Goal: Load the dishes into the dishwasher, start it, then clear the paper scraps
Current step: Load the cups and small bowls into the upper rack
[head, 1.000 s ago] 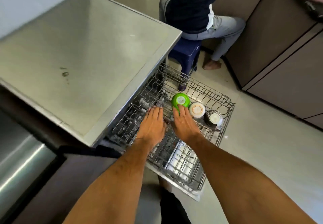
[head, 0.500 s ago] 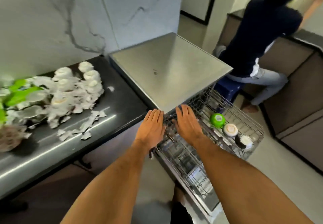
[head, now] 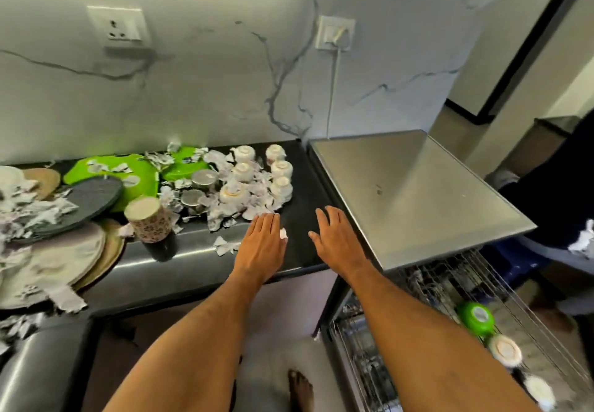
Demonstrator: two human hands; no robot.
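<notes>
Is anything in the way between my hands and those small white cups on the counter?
Nothing solid. Both the left hand and right hand hover open over bare black counter. Only loose paper scraps lie between them and the white cups.

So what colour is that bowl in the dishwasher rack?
Bright green bowl, upside down; head view.

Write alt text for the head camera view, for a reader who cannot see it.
Two bare hands, left hand and right hand, reach open over a black counter toward small white cups amid torn paper scraps, with green plates behind. At right, a steel dishwasher stands open, its pulled-out rack holding a green bowl.
</notes>
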